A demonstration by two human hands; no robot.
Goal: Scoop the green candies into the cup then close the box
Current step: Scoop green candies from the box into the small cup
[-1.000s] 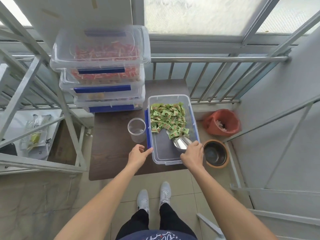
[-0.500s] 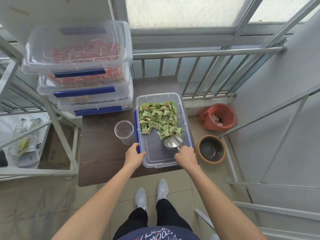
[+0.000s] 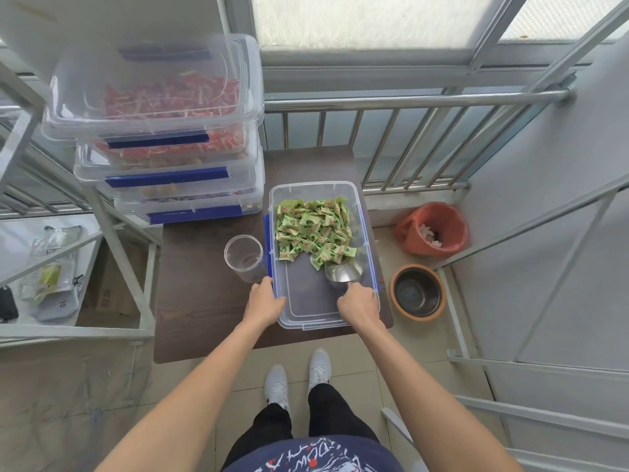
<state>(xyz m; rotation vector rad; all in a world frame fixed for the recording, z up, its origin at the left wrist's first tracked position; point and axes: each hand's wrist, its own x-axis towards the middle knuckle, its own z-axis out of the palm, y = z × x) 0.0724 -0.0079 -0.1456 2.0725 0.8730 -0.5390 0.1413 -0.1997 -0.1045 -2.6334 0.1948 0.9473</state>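
Note:
An open clear plastic box (image 3: 308, 316) with blue side clips stands on a small dark table (image 3: 200, 301). Green wrapped candies (image 3: 313, 231) fill its far half. My right hand (image 3: 359, 306) is shut on the handle of a metal scoop (image 3: 342, 274), whose bowl lies on the box floor just below the candy pile. My left hand (image 3: 263, 301) grips the near left rim of the box. An empty clear cup (image 3: 244, 257) stands upright on the table, just left of the box.
Three lidded clear boxes (image 3: 163, 131) with red and other candies are stacked at the table's back left. An orange bucket (image 3: 430, 228) and a round pot (image 3: 417, 291) sit on the floor to the right. Metal railings and a shelf frame close in both sides.
My left hand has gone from hovering beside the box to gripping its near left rim. The scoop stays at the edge of the candy pile. The head camera has shifted.

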